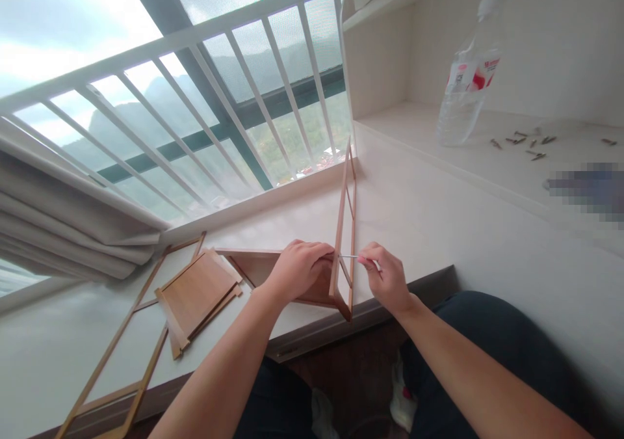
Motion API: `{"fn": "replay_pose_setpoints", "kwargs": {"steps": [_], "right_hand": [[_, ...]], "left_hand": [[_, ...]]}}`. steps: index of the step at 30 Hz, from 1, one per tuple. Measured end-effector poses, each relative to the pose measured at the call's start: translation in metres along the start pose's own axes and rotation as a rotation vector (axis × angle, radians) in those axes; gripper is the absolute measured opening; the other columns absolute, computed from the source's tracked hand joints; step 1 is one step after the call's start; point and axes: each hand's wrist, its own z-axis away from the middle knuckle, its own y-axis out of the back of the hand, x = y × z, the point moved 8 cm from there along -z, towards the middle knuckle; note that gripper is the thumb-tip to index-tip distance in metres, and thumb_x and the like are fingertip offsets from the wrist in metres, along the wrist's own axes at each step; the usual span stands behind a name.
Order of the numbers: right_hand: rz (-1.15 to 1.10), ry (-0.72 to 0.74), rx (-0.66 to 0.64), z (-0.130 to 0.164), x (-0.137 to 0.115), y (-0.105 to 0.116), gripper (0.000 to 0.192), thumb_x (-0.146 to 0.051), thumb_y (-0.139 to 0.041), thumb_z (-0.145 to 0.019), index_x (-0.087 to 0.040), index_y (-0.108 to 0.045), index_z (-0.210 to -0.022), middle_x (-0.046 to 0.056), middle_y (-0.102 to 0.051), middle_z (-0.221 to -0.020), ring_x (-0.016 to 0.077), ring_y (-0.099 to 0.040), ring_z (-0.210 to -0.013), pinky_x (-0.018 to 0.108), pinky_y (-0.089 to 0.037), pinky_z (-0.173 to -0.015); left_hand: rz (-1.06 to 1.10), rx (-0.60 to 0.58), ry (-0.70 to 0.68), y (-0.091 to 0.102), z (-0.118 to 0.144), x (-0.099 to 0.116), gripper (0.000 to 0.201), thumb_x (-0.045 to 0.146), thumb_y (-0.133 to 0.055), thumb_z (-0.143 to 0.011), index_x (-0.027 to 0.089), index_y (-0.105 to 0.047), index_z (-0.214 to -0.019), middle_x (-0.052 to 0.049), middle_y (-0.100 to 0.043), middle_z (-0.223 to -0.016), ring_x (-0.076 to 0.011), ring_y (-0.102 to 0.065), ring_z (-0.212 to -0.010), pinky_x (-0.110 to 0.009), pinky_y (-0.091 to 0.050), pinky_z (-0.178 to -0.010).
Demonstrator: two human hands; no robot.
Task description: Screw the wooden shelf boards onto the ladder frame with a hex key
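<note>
My left hand (299, 271) is closed over the edge of a brown wooden panel (319, 292), its fingertips against an upright wooden ladder-like frame (341, 231). The panel meets this frame at an angle on the window ledge. From the other side, my right hand (385, 276) pinches a thin metal hex key (349, 256), whose straight shank reaches the frame's near rail. The key's tip and the end inside my fingers are hidden.
Left on the white ledge (287, 227) lie a second wooden frame (117, 341) and stacked wooden panels (199, 289). A water bottle (470, 88) and several screws (536, 141) occupy the right shelf. A white railing (253, 68) and grey curtain (63, 224) border the window.
</note>
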Motion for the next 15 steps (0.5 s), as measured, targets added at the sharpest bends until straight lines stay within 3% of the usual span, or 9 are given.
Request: {"fn": "replay_pose_setpoints", "kwargs": {"steps": [3,15], "right_hand": [[-0.014,0.026,-0.01,-0.001,-0.001,-0.001,0.009,-0.025,-0.052,-0.1,-0.023,-0.054,-0.091,0.002,-0.059,-0.079,0.017,-0.058,-0.074,0.032,-0.048,-0.07],[-0.057,-0.133,-0.007,0.0,0.01,-0.002,0.021,-0.031,-0.049,-0.102,-0.022,-0.046,-0.083,-0.002,-0.049,-0.071,0.0144,-0.048,-0.066,0.029,-0.038,-0.063]], "left_hand": [[-0.025,0.026,-0.008,-0.001,0.002,-0.002,0.013,0.02,-0.053,-0.096,0.025,-0.066,-0.095,0.0,-0.076,-0.092,-0.0181,-0.07,-0.085,-0.031,-0.042,-0.083],[-0.076,0.086,0.011,0.001,0.006,0.0,0.01,0.02,-0.055,-0.097,0.024,-0.064,-0.093,0.002,-0.076,-0.089,-0.0166,-0.068,-0.082,-0.033,-0.037,-0.084]]}}
